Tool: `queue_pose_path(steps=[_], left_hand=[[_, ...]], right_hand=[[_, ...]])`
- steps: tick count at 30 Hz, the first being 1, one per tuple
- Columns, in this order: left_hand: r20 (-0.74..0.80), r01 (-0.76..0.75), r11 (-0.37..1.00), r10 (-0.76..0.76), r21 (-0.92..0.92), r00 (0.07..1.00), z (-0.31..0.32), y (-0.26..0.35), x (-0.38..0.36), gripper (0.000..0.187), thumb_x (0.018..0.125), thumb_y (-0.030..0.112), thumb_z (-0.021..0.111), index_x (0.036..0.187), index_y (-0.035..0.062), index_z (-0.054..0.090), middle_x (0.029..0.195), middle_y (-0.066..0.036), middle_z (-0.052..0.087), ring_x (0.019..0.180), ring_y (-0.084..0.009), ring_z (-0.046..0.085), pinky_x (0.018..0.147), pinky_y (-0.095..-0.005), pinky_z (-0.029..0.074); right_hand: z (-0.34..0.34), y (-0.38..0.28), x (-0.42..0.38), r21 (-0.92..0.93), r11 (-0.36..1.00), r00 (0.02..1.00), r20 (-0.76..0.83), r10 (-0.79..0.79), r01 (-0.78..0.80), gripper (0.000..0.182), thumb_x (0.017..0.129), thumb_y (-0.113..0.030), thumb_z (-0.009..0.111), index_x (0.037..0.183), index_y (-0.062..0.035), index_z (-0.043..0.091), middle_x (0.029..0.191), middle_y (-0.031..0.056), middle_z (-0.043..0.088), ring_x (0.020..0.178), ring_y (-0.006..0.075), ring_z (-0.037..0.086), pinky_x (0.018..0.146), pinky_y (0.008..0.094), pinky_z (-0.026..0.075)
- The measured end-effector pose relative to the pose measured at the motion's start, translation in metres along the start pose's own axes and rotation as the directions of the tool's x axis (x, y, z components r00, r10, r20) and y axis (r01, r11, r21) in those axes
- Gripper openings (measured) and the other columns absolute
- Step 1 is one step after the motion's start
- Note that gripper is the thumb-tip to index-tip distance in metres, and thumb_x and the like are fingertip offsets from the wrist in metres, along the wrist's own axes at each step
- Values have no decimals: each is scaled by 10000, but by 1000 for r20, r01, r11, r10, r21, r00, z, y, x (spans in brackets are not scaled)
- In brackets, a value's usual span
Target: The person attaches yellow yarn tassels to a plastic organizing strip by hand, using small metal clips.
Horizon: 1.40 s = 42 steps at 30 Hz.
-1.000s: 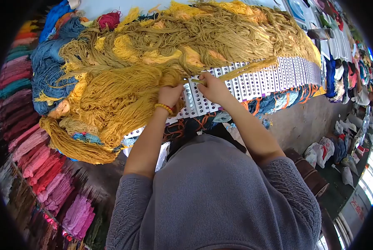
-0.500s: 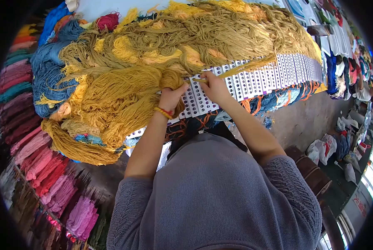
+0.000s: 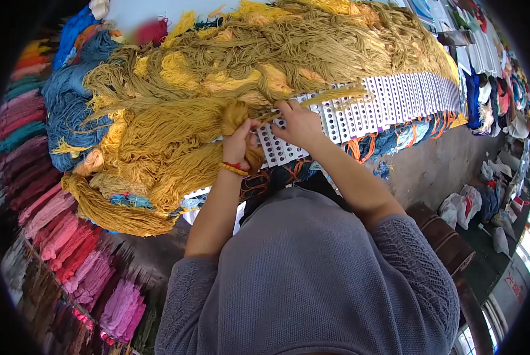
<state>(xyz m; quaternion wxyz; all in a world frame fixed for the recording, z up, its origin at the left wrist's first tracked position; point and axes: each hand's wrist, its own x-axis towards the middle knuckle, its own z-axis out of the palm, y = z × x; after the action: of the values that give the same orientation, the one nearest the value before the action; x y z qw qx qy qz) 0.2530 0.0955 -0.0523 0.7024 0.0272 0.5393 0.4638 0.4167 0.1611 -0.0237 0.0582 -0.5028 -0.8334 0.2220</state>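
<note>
My left hand [image 3: 238, 146] is closed around the gathered neck of a mustard-yellow yarn hank [image 3: 176, 127]; a twisted knob of yarn stands up above its fist. Close by on the right, my right hand [image 3: 300, 125] pinches a thin yarn strand [image 3: 336, 94], whose loose tail trails off to the right. Some strand runs between the two hands. Under them lie white cards with rows of round holes [image 3: 282, 148]. The fingertips of my left hand are partly hidden by the yarn.
Olive and yellow yarn [image 3: 312, 44] is heaped behind my hands, with blue hanks [image 3: 75, 94] at its left end. Pink and red hanks [image 3: 69, 242] hang in rows on the left. A brown stool [image 3: 442, 239] and plastic bags [image 3: 460, 207] stand at the right.
My right hand has drawn a little leftward, nearer my left hand, and turned its back up. The strand's tail has slid left. The yarn knob above my left hand has shifted left.
</note>
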Motion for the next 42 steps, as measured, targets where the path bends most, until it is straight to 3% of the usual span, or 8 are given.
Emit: queue_pose_path(steps=[4,11,14,25,29,35,37,42], left_hand=[[-100,-61,962,36,-268,994,-21,13,-9,152,789,169,496,685,59,494,587,-29,485,430,-110,389,399,-227,310],[-574,-346,930,351,123,740,-135,106,-55,134,788,192,469,698,94,465,588,-16,465,504,-108,389,469,-239,329],[-394,-433,720,673,542,626,-231,184,-93,177,791,174,413,644,81,440,560,-28,440,501,-124,395,556,-274,371],[-53,-618,752,644,227,764,-228,441,-291,81,826,123,487,781,63,457,837,-79,541,452,-70,351,415,-179,333],[60,-631,754,632,182,772,-168,454,-342,144,892,123,399,814,14,450,810,-81,505,481,-56,346,422,-161,316],[507,-558,830,483,-4,714,-76,424,-355,173,895,125,382,943,-24,454,843,-98,492,582,-86,430,518,-171,391],[52,-851,455,874,262,484,-68,378,-325,252,878,216,425,972,-7,492,899,-109,531,710,-139,522,667,-236,449],[50,-540,828,552,-154,832,-49,216,-168,506,851,445,399,960,-36,508,838,-130,580,733,-232,559,706,-330,459]], right_hand=[[7,1,0,-66,998,1000,-11,11,-12,411,653,-361,620,986,-156,495,835,82,528,643,285,584,527,384,469],[13,4,1,-46,999,999,29,31,-29,403,655,-357,614,990,-159,510,859,71,533,693,279,588,562,386,475],[12,2,1,-72,996,998,39,47,-44,413,668,-373,600,1007,-154,509,877,75,536,721,266,589,563,372,478],[56,-123,30,-39,603,604,75,-793,797,351,705,-371,585,999,-183,552,1097,37,472,1034,220,425,854,435,310],[31,-185,125,-332,566,635,154,-757,754,398,748,-349,550,1112,-195,503,1129,35,454,1061,206,414,824,401,333],[-94,-228,167,-355,706,628,-323,-708,613,362,783,-270,507,1133,-184,472,1061,64,521,967,227,501,773,417,397],[-115,-210,151,-14,769,738,-270,-618,639,320,789,-268,498,1084,-144,497,981,99,555,860,273,543,751,396,424],[-103,-126,82,352,836,893,-4,-450,422,244,784,-281,495,852,-62,580,740,118,590,713,267,577,633,373,456]])
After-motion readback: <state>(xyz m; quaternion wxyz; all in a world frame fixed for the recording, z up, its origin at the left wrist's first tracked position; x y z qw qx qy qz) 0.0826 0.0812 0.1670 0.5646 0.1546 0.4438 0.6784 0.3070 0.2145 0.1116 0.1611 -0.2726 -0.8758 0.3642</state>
